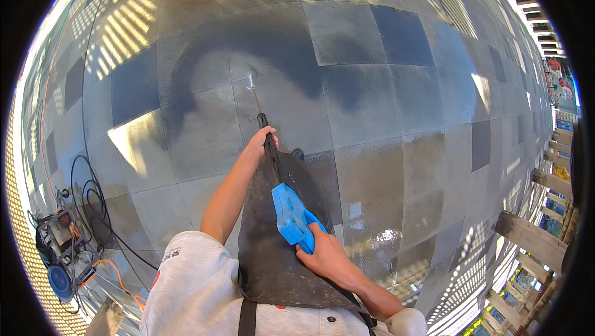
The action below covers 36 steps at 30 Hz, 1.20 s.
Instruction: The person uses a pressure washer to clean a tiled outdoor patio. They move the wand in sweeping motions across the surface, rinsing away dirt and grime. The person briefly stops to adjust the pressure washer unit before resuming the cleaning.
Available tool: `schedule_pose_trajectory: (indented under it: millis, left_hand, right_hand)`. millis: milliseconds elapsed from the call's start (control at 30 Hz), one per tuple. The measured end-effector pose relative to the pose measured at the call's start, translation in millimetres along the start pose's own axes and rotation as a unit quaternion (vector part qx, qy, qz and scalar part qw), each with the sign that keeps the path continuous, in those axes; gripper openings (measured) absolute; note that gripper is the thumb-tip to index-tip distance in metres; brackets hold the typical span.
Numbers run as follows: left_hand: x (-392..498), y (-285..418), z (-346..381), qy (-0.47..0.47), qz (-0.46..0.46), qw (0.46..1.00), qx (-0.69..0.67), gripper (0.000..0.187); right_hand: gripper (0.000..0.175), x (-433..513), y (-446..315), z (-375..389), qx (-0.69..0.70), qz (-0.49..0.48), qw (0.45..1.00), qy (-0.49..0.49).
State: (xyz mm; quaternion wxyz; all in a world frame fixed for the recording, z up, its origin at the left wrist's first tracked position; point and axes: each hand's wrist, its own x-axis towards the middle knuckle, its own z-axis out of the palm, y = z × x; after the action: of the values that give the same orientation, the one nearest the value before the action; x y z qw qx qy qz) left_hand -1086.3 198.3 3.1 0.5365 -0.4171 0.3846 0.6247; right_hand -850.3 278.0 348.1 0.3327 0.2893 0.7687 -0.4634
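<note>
A pressure washer gun with a blue body (287,210) runs diagonally up from my waist. Around its blue rear handle my right hand (323,254) is closed. My left hand (264,142) grips the black sleeve of the lance (268,127) farther forward. From the nozzle (251,87) a short white water jet meets the paving tiles (283,103). Near the jet the tile is pale grey, bordered by a dark wet arc. A dark apron (279,266) covers my front, and the tip of a dark shoe (298,153) shows beside it.
A wheeled pressure washer machine (62,243) stands at the lower left, with a coiled black hose (95,192) beside it. An orange cable (116,273) lies near it. Wooden beams (530,236) line the right side. Brown puddles (372,196) lie on the tiles to the right.
</note>
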Motion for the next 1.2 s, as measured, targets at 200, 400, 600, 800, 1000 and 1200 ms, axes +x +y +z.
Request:
schedule_pose_trajectory:
  millis: [200,400,600,800,1000,1200]
  left_hand:
    - [39,-35,109,-0.065,-0.076,0.993,0.060,0.017]
    - [46,-27,145,-0.113,-0.092,0.989,0.034,0.018]
    - [10,52,50,-0.030,-0.015,0.999,-0.024,0.020]
    - [-16,95,-14,0.026,0.024,0.998,-0.061,0.021]
    - [20,61,69,-0.052,-0.049,0.997,0.001,0.021]
    - [40,10,135,-0.151,-0.117,0.981,0.039,0.022]
  right_hand:
    - [0.040,-4,-10,-42,0.017,0.087,0.994,0.066]
    - [0.042,13,-40,-50,-0.006,0.128,0.988,0.091]
    - [0.041,47,-74,-50,-0.035,0.046,0.998,0.008]
    - [0.039,69,-104,-47,-0.036,0.010,0.998,-0.047]
    - [0.043,50,-110,-44,-0.027,0.097,0.995,0.027]
    - [0.044,34,-112,-31,-0.026,0.164,0.981,0.103]
